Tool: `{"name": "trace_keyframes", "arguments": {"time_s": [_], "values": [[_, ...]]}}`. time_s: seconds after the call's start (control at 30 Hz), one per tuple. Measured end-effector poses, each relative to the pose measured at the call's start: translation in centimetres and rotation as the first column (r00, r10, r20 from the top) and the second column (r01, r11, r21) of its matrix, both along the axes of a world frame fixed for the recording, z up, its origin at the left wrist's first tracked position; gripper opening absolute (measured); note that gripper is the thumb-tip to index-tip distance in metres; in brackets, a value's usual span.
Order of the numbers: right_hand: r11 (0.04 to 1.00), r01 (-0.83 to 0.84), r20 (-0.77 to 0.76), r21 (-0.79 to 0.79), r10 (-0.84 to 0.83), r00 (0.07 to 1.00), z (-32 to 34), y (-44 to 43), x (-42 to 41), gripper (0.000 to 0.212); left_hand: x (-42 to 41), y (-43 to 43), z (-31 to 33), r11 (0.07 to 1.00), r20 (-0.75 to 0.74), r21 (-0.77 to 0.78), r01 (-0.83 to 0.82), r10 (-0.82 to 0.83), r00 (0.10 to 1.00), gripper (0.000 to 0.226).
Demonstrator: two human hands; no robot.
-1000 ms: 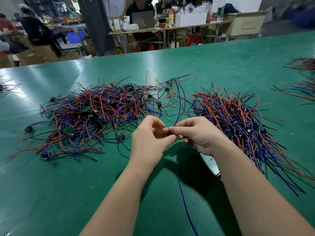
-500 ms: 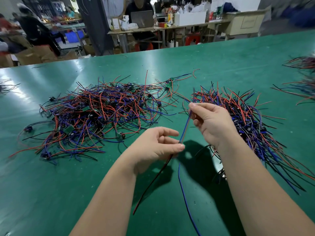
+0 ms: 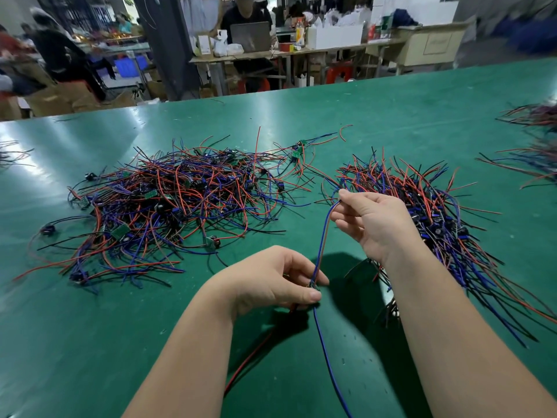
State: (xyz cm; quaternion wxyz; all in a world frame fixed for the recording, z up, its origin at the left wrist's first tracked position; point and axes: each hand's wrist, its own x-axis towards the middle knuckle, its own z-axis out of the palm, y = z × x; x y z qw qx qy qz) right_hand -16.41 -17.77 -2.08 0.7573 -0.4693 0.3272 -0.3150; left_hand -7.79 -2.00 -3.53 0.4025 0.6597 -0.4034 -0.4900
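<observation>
One wire assembly (image 3: 323, 236) is held in the air between both hands, just in front of the tangled heap (image 3: 180, 200) of red, blue and black leads, toward its right end. The grip of the left hand (image 3: 271, 282) is closed on the lower part of the assembly, where a small component (image 3: 312, 285) is pinched between thumb and fingers (it is mostly hidden, so its kind cannot be told with certainty). The grip of the right hand (image 3: 373, 221) is closed on the upper ends of a blue and a red lead. They are pinched together between thumb and forefinger, so that the two leads are stretched straight and side by side. Below the left hand a blue tail (image 3: 330, 366) and a red tail (image 3: 250, 357) are seen running over the green tabletop (image 3: 90, 342), nearer to the person than the heap. To the right of the heap, apart from it, a combed bundle (image 3: 437, 212) is laid with its leads mostly in one direction.

The step in hand is judged to be the straightening of one assembly before it is sorted. For the next move, the leads should be held tense and parallel, and the assembly carried to the right of the heap and laid on the bundle in the same direction. Care is needed that the tails are not caught in the heap.
</observation>
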Motion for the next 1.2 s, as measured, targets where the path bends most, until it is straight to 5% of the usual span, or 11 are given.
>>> {"name": "trace_keyframes", "arguments": {"time_s": [0.2, 0.33, 0.43, 0.5, 0.6, 0.73, 0.97, 1.1, 1.2], "values": [[0.991, -0.005, -0.001, 0.13, 0.005, 1.0, -0.1, -0.1, 0.5, 0.01, 0.3, 0.0, -0.1, 1.0, 0.024, -0.018, -0.002, 0.003, 1.0, 0.018], [0.984, -0.019, 0.133, 0.176, -0.004, 0.991, -0.2, -0.2, 0.6, 0.027, 0.4, 0.0, 0.3, 0.991, -0.108, -0.079, -0.111, 0.102, 0.989, 0.016], [0.999, 0.038, 0.035, -0.037, -0.037, 0.999, -0.5, 0.5, 0.9, 0.022, 0.5, -0.7, 0.3, 0.904, -0.283, -0.143, -0.402, 0.352, 0.892, 0.016], [0.927, 0.046, -0.163, -0.373, -0.114, 0.98, -1.2, 1.3, 1.1, 0.017, 0.7, -1.4, 0.1, 0.791, -0.301, -0.182, -0.585, 0.521, 0.798, 0.029], [0.654, -0.103, -0.336, -0.749, -0.242, 0.91, -2.2, 3.1, 1.4, 0.025, 0.9, -2.0, -0.8, 0.642, -0.08, -0.292, -0.709, 0.722, 0.687, 0.051], [0.483, -0.215, -0.416, -0.849, -0.361, 0.835, -2.4, 4.9, 2.1, 0.05, -0.9, -2.8, -1.7, 0.638, 0.314, -0.461, -0.617, 0.768, 0.558, 0.062], [0.291, -0.234, -0.367, -0.928, -0.596, 0.714, -1.9, 3.9, 2.1, 0.048, -3.4, -3.7, -3.0, 0.713, 0.4, -0.454, -0.534, 0.699, 0.593, 0.07], [0.265, -0.021, -0.178, -0.964, -0.584, 0.792, -1.7, 3.3, 2.3, 0.041, -4.1, -3.7, -3.1, 0.768, 0.395, -0.402, -0.499, 0.637, 0.662, 0.077], [0.388, 0.082, -0.089, -0.918, -0.401, 0.912, -1.7, 3.2, 2.2, 0.012, -2.3, -3.5, -2.7, 0.686, 0.309, -0.398, -0.609, 0.725, 0.615, 0.073]]}}
